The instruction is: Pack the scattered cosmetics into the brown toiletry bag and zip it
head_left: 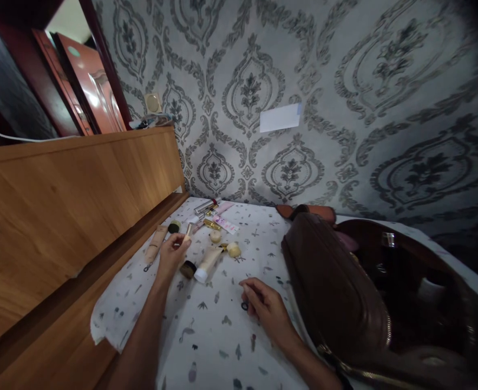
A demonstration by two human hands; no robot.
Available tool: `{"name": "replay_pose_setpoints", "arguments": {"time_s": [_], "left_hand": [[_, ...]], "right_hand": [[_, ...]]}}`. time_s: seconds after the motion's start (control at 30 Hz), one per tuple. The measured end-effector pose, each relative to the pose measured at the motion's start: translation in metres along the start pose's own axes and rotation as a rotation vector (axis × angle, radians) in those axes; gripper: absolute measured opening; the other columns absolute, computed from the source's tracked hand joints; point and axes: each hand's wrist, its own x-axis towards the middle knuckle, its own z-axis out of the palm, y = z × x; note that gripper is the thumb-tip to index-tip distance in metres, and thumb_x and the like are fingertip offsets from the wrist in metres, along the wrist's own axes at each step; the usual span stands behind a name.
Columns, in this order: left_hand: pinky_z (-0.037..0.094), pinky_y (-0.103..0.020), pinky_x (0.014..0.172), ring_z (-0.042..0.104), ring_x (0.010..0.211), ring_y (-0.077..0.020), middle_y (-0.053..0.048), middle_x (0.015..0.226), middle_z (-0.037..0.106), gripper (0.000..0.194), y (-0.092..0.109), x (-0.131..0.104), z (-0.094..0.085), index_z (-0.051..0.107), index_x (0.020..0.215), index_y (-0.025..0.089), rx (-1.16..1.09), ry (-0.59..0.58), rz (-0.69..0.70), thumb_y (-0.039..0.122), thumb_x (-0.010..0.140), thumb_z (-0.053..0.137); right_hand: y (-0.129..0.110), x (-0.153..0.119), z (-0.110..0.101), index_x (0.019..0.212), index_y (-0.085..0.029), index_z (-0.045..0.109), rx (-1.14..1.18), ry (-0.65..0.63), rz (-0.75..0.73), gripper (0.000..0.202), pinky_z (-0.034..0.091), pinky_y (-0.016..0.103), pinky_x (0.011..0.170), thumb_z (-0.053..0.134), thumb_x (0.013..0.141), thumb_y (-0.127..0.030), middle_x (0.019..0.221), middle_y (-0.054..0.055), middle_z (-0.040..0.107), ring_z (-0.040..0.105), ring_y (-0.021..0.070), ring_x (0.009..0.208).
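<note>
My left hand (pixel 172 253) is closed, fingertips pinching a small cosmetic bottle (pixel 188 232) with a pale body, among other cosmetics on the patterned white cloth. Left of it lies a beige tube (pixel 156 244), with a dark-lidded jar (pixel 174 226) just beyond. To its right, a white-capped cream tube (pixel 208 264) lies beside a dark round jar (pixel 188 269). Farther right sit a small yellowish jar (pixel 234 249) and another pale one (pixel 215 236). My right hand (pixel 266 306) hovers or rests over the cloth, fingers curled; a small dark ring shape (pixel 244 306) shows by its fingertips, perhaps printed on the cloth.
A large brown bag (pixel 332 287) lies unzipped at right, with a silver-topped bottle (pixel 388 241) inside. Behind it is a brown leather item (pixel 320 212). Several slim cosmetics and a pink-white packet (pixel 226 224) lie near the wall. A wooden board (pixel 84 189) borders the left.
</note>
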Motion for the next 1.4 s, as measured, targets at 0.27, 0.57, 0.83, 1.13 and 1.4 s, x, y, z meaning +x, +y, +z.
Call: {"name": "replay_pose_setpoints", "arguments": {"time_s": [0.27,0.57,0.83,1.13,1.4], "left_hand": [[0.047,-0.023,0.065,0.057,0.067,-0.0109,0.002,0.076,0.062,0.042,0.024,-0.017,0.023,0.06,0.086,0.018,-0.505,-0.094,-0.132,0.05,0.066,0.079],[0.056,-0.029,0.078,0.073,0.086,-0.0192,-0.007,0.093,0.076,0.044,0.041,-0.042,0.051,0.058,0.1,0.019,-0.847,-0.339,-0.283,0.043,0.073,0.083],[0.055,-0.041,0.09,0.074,0.097,-0.0273,-0.01,0.098,0.077,0.047,0.045,-0.062,0.07,0.055,0.103,0.019,-0.881,-0.496,-0.346,0.042,0.074,0.083],[0.056,-0.029,0.07,0.07,0.076,-0.0185,-0.005,0.077,0.071,0.051,0.041,-0.058,0.073,0.061,0.085,0.016,-0.774,-0.364,-0.39,0.062,0.07,0.078],[0.041,-0.016,0.049,0.047,0.05,-0.0053,0.006,0.058,0.052,0.05,0.04,-0.055,0.071,0.061,0.075,0.016,-0.696,-0.244,-0.374,0.059,0.063,0.084]], "right_hand": [[0.0,0.0,-0.001,0.088,-0.016,0.066,-0.031,-0.012,-0.033,0.043,0.033,0.021,0.041,0.058,0.084,-0.058,0.067,0.002,0.06,0.05,0.0106,0.048],[-0.003,-0.003,0.0,0.095,-0.016,0.069,0.023,-0.121,-0.09,0.044,0.044,0.023,0.05,0.063,0.083,-0.058,0.067,-0.002,0.054,0.05,0.0112,0.055],[-0.008,-0.005,-0.001,0.078,-0.017,0.061,-0.018,-0.178,-0.13,0.051,0.042,0.023,0.052,0.057,0.085,-0.067,0.061,-0.002,0.052,0.052,0.0118,0.055],[0.002,-0.002,-0.001,0.078,-0.016,0.063,-0.062,-0.131,-0.099,0.055,0.033,0.022,0.045,0.046,0.091,-0.067,0.058,0.0,0.058,0.047,0.0103,0.045],[0.001,-0.003,-0.002,0.081,-0.016,0.064,-0.07,-0.091,-0.106,0.045,0.034,0.021,0.044,0.05,0.092,-0.057,0.06,0.0,0.059,0.049,0.0098,0.046]]}}
